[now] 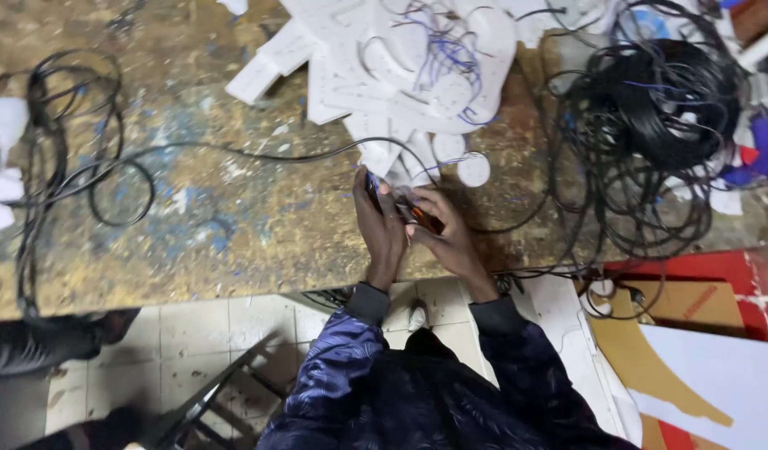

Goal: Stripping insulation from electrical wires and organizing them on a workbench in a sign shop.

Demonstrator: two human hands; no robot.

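Note:
Both hands meet over the front edge of a worn, paint-stained workbench (234, 225). My left hand (379, 223) is closed around the end of a thin black cable (234, 151) that runs off to the left across the bench. My right hand (441, 229) grips a small tool with orange-red handles (423, 218), its tip against the cable end by my left fingers. Blur hides the exact contact. Dark blue patterned sleeves cover both arms.
White cut-out foam pieces (401, 75) with blue wire lie behind the hands. A big tangled coil of black cable (659, 108) fills the right. More cable loops (59, 158) sit at left. Red and cardboard sheets (700, 333) lean at lower right. Tiled floor (201, 342) lies below.

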